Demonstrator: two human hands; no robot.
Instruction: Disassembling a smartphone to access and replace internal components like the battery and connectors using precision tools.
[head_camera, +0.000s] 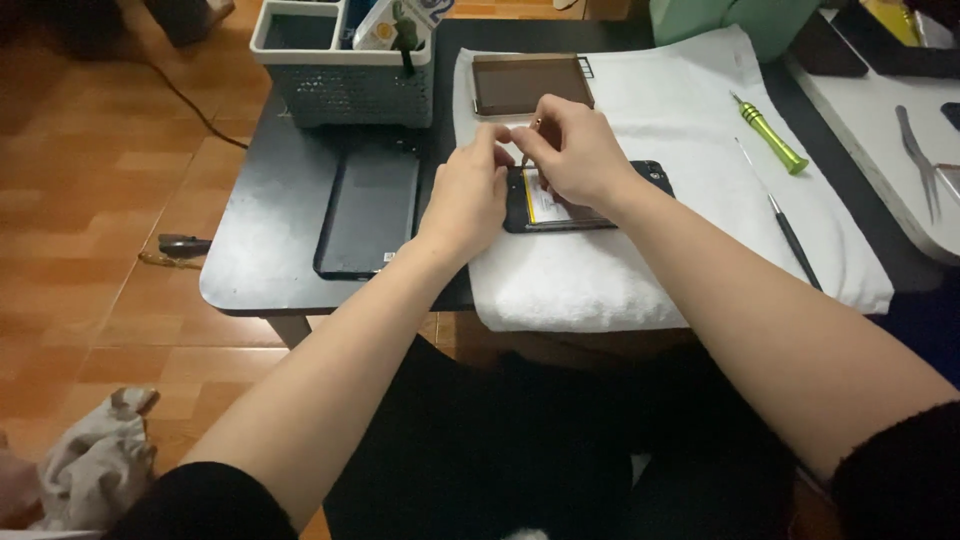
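Observation:
An opened black phone (640, 180) lies on a white towel (640, 270), its battery with a yellow and white label (545, 200) showing. My right hand (575, 150) pinches a thin tool (530, 140) whose tip points down at the phone's upper left part. My left hand (468, 195) rests on the phone's left edge, its fingertips meeting the right hand's fingers. The hands hide most of the phone's left half.
A dark tablet (368, 210) lies left of the towel on the black table (255, 250). A brown-screened device (530, 82) sits behind the hands. A grey basket (345, 70) stands at the back. A green screwdriver (770, 135), a thin black tool (785, 225) and tweezers (920, 160) lie right.

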